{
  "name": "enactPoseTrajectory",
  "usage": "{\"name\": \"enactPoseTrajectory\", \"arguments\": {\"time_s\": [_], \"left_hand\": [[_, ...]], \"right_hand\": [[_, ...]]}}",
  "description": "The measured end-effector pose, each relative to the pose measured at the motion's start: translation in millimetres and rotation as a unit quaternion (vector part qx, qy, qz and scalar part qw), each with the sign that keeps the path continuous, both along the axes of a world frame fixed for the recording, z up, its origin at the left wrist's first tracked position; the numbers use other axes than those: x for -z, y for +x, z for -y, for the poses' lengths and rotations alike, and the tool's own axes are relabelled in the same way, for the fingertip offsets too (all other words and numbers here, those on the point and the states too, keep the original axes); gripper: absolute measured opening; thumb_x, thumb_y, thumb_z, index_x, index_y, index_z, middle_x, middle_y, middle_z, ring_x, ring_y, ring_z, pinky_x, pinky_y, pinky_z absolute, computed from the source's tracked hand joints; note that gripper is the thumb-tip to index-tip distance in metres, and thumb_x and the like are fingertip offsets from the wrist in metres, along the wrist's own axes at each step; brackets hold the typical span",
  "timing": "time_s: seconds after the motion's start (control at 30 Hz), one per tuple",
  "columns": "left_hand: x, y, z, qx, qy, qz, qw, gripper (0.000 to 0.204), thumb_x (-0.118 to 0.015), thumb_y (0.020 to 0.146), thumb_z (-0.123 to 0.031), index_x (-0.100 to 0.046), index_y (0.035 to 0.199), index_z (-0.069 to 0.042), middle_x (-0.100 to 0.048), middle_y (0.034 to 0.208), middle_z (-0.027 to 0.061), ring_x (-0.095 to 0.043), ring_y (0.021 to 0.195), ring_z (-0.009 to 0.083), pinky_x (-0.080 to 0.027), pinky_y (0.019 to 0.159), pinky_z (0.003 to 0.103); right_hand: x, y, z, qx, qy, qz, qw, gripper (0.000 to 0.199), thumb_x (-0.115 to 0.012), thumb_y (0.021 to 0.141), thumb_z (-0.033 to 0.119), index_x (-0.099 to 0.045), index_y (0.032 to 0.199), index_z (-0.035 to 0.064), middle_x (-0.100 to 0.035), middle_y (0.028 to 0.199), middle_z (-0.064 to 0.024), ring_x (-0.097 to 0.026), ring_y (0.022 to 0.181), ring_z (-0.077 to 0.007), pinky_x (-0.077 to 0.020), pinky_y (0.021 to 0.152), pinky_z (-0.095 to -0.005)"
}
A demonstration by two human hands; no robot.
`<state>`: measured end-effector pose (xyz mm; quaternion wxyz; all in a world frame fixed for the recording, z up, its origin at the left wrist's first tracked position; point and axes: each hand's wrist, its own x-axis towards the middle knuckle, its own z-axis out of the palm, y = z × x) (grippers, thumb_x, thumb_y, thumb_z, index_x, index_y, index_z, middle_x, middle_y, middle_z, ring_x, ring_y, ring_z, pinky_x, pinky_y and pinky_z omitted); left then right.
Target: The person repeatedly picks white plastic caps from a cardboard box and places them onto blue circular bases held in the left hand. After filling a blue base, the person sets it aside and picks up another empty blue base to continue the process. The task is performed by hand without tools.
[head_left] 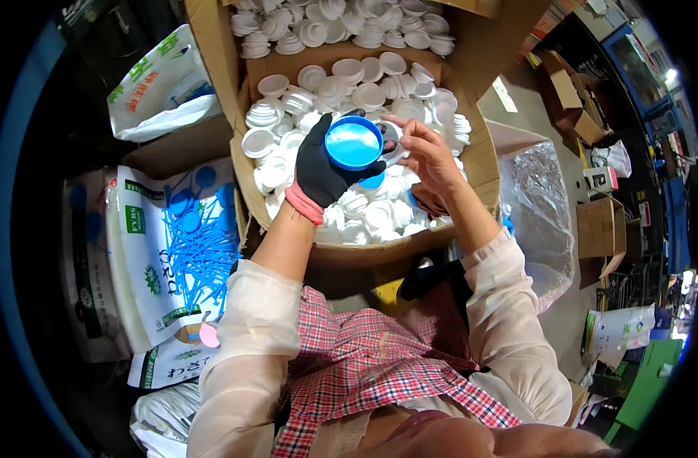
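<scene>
My left hand point(324, 162), in a black glove with a pink cuff, grips a blue round cap point(353, 143) whose shallow hollow faces up. Close to its right side, the bare fingers of my right hand point(431, 156) pinch a white round lid point(395, 143) at its edge. Part of that lid is hidden behind the fingers. Both hands are above a cardboard box point(483, 168) heaped with white round lids point(269, 174), some of them nested in stacks. Another blue piece point(373, 182) shows just below the glove, mostly covered.
More white lids point(312, 33) lie beyond a cardboard flap at the back. On the left are a printed sack with blue long-stemmed pieces point(200, 259) on it and a white bag point(162, 88). A clear plastic bag point(544, 206) and an open carton point(601, 229) stand at right.
</scene>
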<state>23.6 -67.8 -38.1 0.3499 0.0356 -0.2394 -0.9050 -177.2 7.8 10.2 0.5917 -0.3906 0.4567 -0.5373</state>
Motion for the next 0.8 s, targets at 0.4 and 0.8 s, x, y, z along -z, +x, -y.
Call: {"name": "enactPoseTrajectory", "arguments": {"time_s": [0.4, 0.8], "left_hand": [[-33, -7, -36, 0.026, 0.095, -0.165, 0.981, 0.054, -0.041, 0.1, -0.039, -0.038, 0.14, -0.002, -0.045, 0.138, 0.0219, -0.045, 0.127, 0.0392, -0.033, 0.107, 0.058], [-9, -26, -57, -0.25, -0.405, 0.22, 0.852, 0.055, -0.061, 0.082, 0.003, -0.044, 0.134, -0.001, -0.053, 0.132, 0.0124, -0.055, 0.117, 0.0238, -0.044, 0.099, 0.033]], "right_hand": [[-29, 11, -61, 0.132, -0.239, -0.344, 0.898, 0.063, -0.078, 0.07, 0.007, -0.05, 0.127, 0.0097, -0.05, 0.117, -0.0074, -0.054, 0.102, -0.0198, -0.0521, 0.081, -0.0312], [-31, 39, -66, 0.148, -0.312, -0.506, 0.79, 0.064, -0.082, 0.067, 0.014, -0.053, 0.124, 0.0038, -0.05, 0.101, -0.0122, -0.056, 0.09, -0.0274, -0.0488, 0.077, -0.0359]]}}
